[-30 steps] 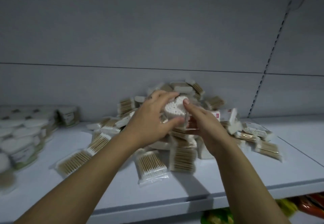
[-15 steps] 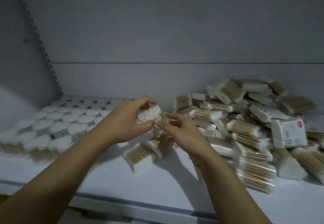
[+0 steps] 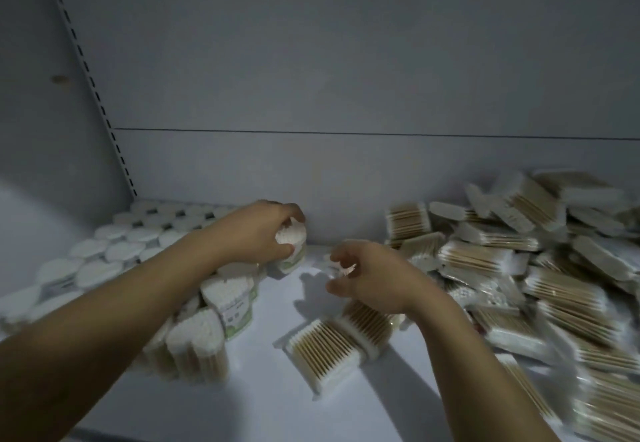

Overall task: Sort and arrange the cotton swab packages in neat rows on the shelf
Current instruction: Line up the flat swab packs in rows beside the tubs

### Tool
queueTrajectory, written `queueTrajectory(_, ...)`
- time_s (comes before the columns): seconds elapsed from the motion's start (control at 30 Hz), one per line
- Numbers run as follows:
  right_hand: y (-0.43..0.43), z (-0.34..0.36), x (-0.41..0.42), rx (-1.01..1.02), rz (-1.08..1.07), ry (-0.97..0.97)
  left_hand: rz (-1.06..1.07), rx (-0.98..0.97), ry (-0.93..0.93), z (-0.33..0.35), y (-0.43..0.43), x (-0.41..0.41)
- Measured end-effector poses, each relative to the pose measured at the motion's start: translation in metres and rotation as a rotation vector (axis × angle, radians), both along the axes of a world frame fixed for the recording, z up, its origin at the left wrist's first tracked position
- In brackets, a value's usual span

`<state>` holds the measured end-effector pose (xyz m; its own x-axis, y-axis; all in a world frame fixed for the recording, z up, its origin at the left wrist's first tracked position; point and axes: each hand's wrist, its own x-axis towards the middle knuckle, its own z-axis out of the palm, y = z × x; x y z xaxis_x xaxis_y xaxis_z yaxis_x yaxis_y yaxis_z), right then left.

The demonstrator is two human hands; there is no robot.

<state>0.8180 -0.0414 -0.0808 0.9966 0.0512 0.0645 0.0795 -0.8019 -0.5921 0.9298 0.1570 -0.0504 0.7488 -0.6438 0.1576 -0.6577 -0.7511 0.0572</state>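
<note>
Far left: upright white heart-topped cotton swab packs (image 3: 104,258) are standing in tight rows on the white metal shelf (image 3: 311,414), tips up, probably to save space. The left hand (image 3: 256,233) is gripping one more heart-shaped pack (image 3: 292,239) from above, fingers curled round it, at the rows' right edge, likely to seat it. The right hand (image 3: 370,275) is hovering with fingers loosely curled, apparently empty. Right: an unsorted heap of flat wooden-stick swab packs (image 3: 519,268) is lying jumbled.

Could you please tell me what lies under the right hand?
A flat swab pack lies on the shelf; a second pack beside it is partly covered by the right hand.
</note>
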Motion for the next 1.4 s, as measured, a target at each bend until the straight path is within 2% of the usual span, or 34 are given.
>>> queueTrajectory(0.23, -0.003, -0.004, 0.020, -0.141, -0.065, -0.053, -0.066, 0.197, 0.012, -0.013, -0.014, 0.038)
queueTrajectory(0.33, -0.002, -0.021, 0.012, -0.293, -0.065, -0.162, -0.058, 0.222, -0.006, -0.014, -0.015, 0.051)
queueTrajectory(0.53, 0.006, -0.030, 0.017, -0.408, -0.075, -0.293, 0.008, 0.320, -0.055, -0.013, -0.025, 0.057)
queueTrajectory(0.83, -0.013, -0.024, 0.008, -0.412, -0.140, -0.205, 0.088, 0.532, -0.198, -0.008, -0.040, 0.026)
queueTrajectory(0.93, -0.014, -0.018, 0.008, -0.399, -0.117, -0.183, 0.063, 0.465, -0.248, -0.012, -0.047, 0.000)
queueTrajectory(1.03, -0.014, -0.005, 0.006, -0.374, -0.099, -0.212, 0.047, 0.321, -0.138, -0.026, -0.052, -0.033)
queueTrajectory(1.17, -0.020, 0.002, -0.006, -0.458, -0.015, -0.179, 0.100, -0.015, -0.004, -0.055, -0.047, -0.076)
queueTrajectory(1.3, -0.028, -0.003, -0.026, -0.509, 0.005, -0.181, 0.153, -0.381, 0.234, -0.089, -0.056, -0.112)
queueTrajectory(1.33, -0.028, -0.005, -0.032, -0.513, 0.016, -0.189, 0.177, -0.388, 0.225, -0.100, -0.060, -0.120)
queueTrajectory(1.4, -0.029, -0.010, -0.046, -0.494, 0.038, -0.212, 0.241, -0.328, 0.089, -0.120, -0.066, -0.131)
